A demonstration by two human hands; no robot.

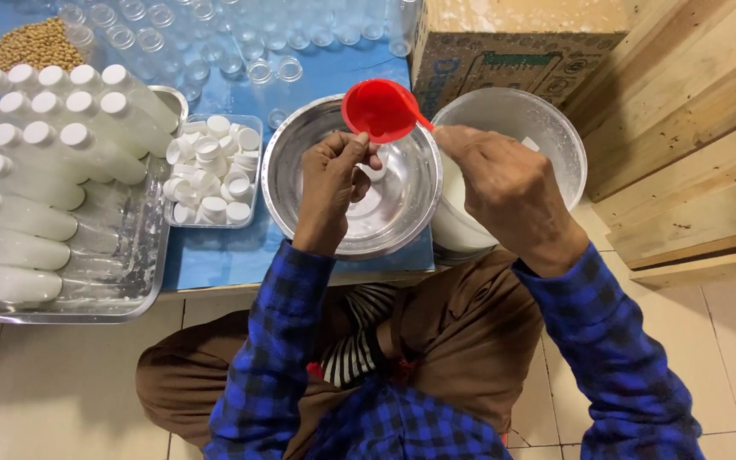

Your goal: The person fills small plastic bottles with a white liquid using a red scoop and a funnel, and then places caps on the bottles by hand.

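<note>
Hands meet over a steel bowl (402, 213) on the blue worktop (215, 255). The right hand (504, 183) grips the handle of a red ladle (379, 109), its cup held above the bowl. The left hand (334, 175) is closed around a small bottle (374, 170), mostly hidden, just under the ladle. A white bucket (547, 128) stands beside the bowl; a tray (129, 290) of filled bottles (27, 217) and a tub of white caps (213, 170) lie left.

Red ladle (381, 109) handle hidden in right hand (504, 183), left hand (334, 183) contents hidden, tray (142, 290) cut off at left
</note>
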